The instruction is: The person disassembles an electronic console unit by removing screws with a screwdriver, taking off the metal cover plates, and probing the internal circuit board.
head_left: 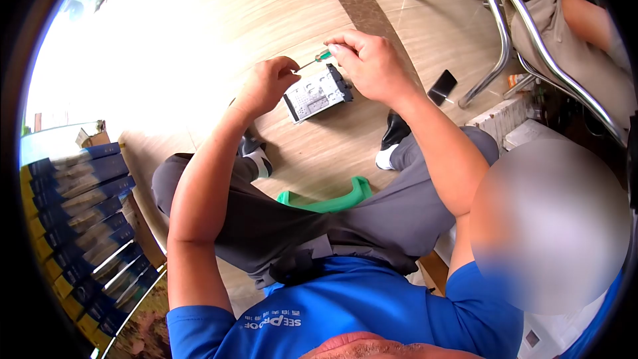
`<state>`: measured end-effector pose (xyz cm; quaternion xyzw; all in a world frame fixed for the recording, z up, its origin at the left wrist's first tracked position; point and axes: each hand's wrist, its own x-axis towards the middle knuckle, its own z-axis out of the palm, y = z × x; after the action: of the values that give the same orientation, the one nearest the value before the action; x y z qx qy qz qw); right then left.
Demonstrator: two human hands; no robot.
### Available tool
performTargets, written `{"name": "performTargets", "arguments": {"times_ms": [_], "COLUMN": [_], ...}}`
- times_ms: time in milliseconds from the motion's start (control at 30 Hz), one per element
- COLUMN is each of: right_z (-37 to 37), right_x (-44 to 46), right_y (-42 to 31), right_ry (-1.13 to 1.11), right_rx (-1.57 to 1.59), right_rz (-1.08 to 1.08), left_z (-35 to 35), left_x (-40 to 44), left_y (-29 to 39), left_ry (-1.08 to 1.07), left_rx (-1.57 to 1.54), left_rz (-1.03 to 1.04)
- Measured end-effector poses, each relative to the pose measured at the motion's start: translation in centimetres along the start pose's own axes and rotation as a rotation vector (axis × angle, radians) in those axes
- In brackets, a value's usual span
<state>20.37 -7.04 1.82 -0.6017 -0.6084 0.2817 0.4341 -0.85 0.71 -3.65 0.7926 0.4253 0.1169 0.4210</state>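
Note:
My right hand [373,63] is closed around the green handle of a screwdriver [323,56], whose thin shaft points left. At the shaft's tip, the fingers of my left hand [269,85] are pinched together; what they hold, if anything, is too small to make out. Just below both hands, a boxy silver metal unit with black ends, resembling a car stereo [315,98], rests on the floor. The screwdriver's tip is near its upper left edge, and I cannot tell whether they touch.
A green plastic stool [332,203] is under my legs. A dark phone-like slab [442,86] lies right of the unit. Another person sits on a chrome-framed chair [505,26] at upper right. Stacked blue and yellow boxes [83,206] stand at left. Strong glare covers the upper-left floor.

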Motion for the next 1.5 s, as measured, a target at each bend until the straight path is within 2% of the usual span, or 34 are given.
{"name": "performTargets", "arguments": {"times_ms": [300,433,533,567,667,700,767,800,900,967,1033,1067,1100,1167,1200,1300,1500], "right_z": [-1.5,-2.7,-4.3,-4.2,-3.8,-3.7,-3.4,-3.2,-2.5,-2.0,-1.4,-1.2,-0.8,-0.5,-0.8,-0.8,-1.0], "right_x": [-0.2,0.5,0.8,0.8,1.4,1.6,2.1,2.4,2.7,3.4,4.0,4.3,4.5,4.7,4.8,5.5,6.1], "right_y": [-0.2,0.4,-0.6,-0.4,0.9,1.0,1.1,1.6,-0.7,-0.6,-0.7,-0.7,-1.5,-3.4,-3.5,-3.7,-4.6], "right_ry": [-0.004,0.070,-0.001,-0.002,-0.057,-0.061,-0.104,-0.120,-0.080,-0.102,-0.139,-0.114,-0.124,0.035,0.026,0.053,0.107], "right_rx": [-0.029,0.000,0.153,0.151,0.759,0.756,0.945,1.084,1.152,1.138,1.015,0.843,0.838,0.517,0.464,0.511,0.460], "right_rz": [0.031,-0.013,0.223,0.226,0.313,0.316,0.279,0.315,0.411,0.414,0.311,0.218,0.223,0.085,0.056,-0.007,0.015], "left_z": [-0.1,-0.4,-0.7,-0.7,-0.8,-0.8,-0.7,-0.8,-0.7,-0.6,-0.6,-0.3,-0.3,-0.6,-0.8,-1.2,-2.0], "left_x": [0.7,0.9,0.7,0.7,0.6,0.8,1.2,0.9,1.7,2.2,2.8,3.9,4.2,4.9,5.3,6.2,7.1], "left_y": [0.4,0.9,1.9,2.3,3.9,4.1,4.5,5.9,7.0,7.7,7.9,6.8,6.8,7.7,7.8,8.3,8.7], "left_ry": [0.029,0.025,0.022,0.020,0.007,0.009,-0.003,0.012,0.018,0.032,-0.013,-0.034,-0.026,0.015,-0.005,0.000,-0.074], "left_rx": [0.025,-0.123,-0.324,-0.327,-0.446,-0.451,-0.527,-0.562,-0.713,-0.766,-0.915,-1.047,-1.056,-1.249,-1.254,-1.333,-1.357], "left_rz": [0.022,-0.058,-0.065,-0.066,0.003,0.001,0.078,0.068,0.094,0.090,0.175,0.199,0.196,0.096,0.127,0.143,0.126]}}
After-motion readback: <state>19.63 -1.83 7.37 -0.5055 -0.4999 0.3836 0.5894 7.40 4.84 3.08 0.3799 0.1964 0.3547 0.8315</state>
